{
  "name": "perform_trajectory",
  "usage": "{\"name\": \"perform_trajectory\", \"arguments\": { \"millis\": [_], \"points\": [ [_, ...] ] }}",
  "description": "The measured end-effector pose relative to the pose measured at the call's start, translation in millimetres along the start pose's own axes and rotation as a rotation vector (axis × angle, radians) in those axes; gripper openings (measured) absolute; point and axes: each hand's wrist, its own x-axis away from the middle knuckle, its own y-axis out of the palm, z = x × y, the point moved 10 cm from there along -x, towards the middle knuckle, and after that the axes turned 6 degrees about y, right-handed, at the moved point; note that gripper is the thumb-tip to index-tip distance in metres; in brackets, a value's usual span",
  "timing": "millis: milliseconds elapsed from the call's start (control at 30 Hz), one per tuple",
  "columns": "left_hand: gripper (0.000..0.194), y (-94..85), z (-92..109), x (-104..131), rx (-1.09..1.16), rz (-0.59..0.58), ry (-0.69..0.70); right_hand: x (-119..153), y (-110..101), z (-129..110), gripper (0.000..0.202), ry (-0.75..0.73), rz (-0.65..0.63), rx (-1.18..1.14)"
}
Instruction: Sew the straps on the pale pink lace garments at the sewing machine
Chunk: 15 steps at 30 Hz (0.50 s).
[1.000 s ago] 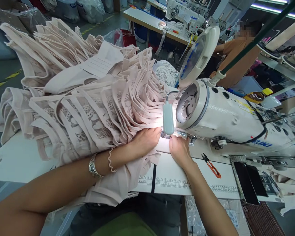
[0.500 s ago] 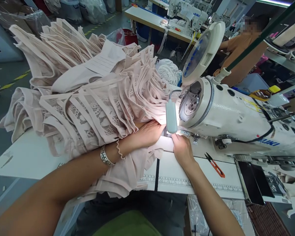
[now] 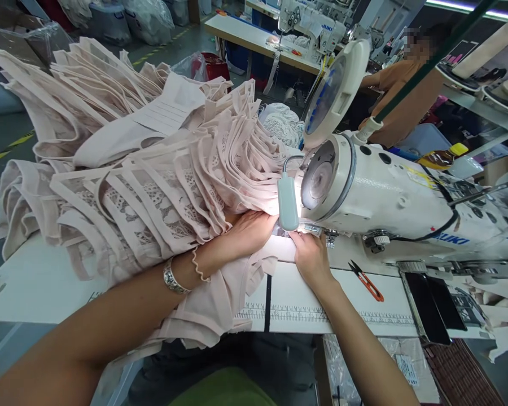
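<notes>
A white sewing machine [image 3: 355, 183] stands at the right, its needle area lit and hidden behind a small grey-green lamp [image 3: 288, 203]. My left hand [image 3: 252, 232] reaches under the edge of the lace panels to the beige garment [image 3: 211, 296] beside the needle area, fingers pressed together and tips partly hidden. On the near side of the lamp, my right hand [image 3: 311, 255] is closed with thumb and forefinger at the fabric edge. A big heap of beige lace garments [image 3: 152, 186] rests against my left forearm.
Orange thread snips [image 3: 366, 281] lie right of my right forearm, near a black phone-like slab [image 3: 427, 307]. A printed ruler [image 3: 296, 313] runs along the table's front. A round magnifier [image 3: 337, 93] rises above the machine head. Behind it sits another person [image 3: 400, 93].
The view has shifted slightly, with the machine and far table now further left. The disc on the machine's head shows distinct holes earlier and looks smeared now. Both hands keep nearly the same place at the fabric.
</notes>
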Motion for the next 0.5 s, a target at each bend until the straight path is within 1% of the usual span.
{"name": "perform_trajectory", "arguments": {
  "millis": [100, 200, 333, 433, 500],
  "points": [
    [0.024, -3.7, -4.3, 0.9, 0.047, 0.003, -0.058, 0.4, 5.2, 1.2, 0.062, 0.028, -0.057, 0.032],
    [0.024, -4.9, -5.3, 1.2, 0.073, 0.013, -0.067, 0.2, 7.0, 0.3, 0.066, 0.041, -0.101, 0.045],
    [0.030, -4.4, -6.5, 1.2, 0.115, 0.029, -0.085, -0.9, 7.4, -1.7, 0.070, 0.058, -0.172, 0.049],
    [0.030, -6.2, -3.1, 0.2, 0.113, 0.042, -0.066, -1.7, 8.3, -2.6, 0.071, 0.069, -0.224, 0.057],
    [0.028, -9.3, 0.0, -0.3, 0.097, 0.063, -0.042, -2.4, 8.1, -3.0, 0.070, 0.068, -0.231, 0.051]
  ]
}}
